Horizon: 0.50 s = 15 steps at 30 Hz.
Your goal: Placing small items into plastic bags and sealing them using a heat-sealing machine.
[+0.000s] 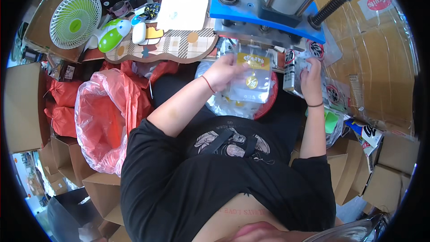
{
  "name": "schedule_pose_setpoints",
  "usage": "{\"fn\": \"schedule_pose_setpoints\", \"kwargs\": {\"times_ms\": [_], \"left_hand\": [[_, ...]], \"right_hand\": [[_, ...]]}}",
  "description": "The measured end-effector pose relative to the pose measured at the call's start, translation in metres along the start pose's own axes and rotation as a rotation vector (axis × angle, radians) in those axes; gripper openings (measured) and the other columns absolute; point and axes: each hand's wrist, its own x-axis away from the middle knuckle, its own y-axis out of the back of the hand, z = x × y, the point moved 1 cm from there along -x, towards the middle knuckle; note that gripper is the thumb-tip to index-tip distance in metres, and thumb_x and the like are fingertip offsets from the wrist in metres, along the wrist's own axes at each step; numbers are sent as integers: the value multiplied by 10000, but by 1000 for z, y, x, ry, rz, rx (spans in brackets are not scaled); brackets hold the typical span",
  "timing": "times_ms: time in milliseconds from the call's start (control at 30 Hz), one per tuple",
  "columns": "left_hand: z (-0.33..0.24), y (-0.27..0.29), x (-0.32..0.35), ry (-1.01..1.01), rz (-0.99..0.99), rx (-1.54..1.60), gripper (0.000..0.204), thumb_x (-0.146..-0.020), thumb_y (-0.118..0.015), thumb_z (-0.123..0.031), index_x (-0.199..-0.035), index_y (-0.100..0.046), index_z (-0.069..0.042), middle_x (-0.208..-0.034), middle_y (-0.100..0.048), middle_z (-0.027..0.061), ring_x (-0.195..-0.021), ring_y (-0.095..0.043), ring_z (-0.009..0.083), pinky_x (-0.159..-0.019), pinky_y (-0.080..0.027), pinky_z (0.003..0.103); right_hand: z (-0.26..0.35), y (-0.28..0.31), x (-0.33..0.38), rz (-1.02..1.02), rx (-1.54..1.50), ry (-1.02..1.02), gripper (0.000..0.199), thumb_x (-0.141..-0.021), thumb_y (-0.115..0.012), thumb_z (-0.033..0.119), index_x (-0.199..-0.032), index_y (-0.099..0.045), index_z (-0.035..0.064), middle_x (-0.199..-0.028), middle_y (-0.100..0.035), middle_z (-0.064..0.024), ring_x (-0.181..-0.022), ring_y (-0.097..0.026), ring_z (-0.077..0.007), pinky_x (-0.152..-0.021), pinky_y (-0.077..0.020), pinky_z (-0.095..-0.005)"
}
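Two hands at work: your left hand (222,71) grips a clear yellow-labelled pouch (251,77) over the red basin (267,103), while your right hand (311,74) clasps small packets (291,72) right of it, under the blue press (264,6).

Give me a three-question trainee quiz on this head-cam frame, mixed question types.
1. True or false: the left hand holds a clear pouch with a yellow label.
2. Multiple choice: what sits at the person's left, beside the lap? A) a blue bucket B) a bin lined with a red plastic bag C) a metal stool
3. Short answer: which hand is at the black and white packets under the blue press?

Key: 1 true; 2 B; 3 the right hand.
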Motion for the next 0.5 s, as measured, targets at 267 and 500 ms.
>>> {"fn": "schedule_pose_setpoints", "kwargs": {"times_ms": [267,500], "left_hand": [[-81,117,12,-948,-861,-2023,517,-961,-583,-390,-1385,-508,-103,-1345,-548,232,-1256,-505,430,-1051,-413,480],[-28,80,78,-674,-360,-1645,307,-970,-626,-281,-1202,-671,-85,-1138,-676,120,-1030,-641,203,-871,-501,325]], "right_hand": [[11,16,-8,240,33,-210,271,-953,-582,103,-1202,-568,-5,-1045,-615,-191,-1011,-599,-376,-909,-476,-414],[57,18,-5,108,-291,-94,208,-962,-599,124,-1132,-614,6,-978,-651,-148,-890,-629,-314,-815,-497,-390]]}}
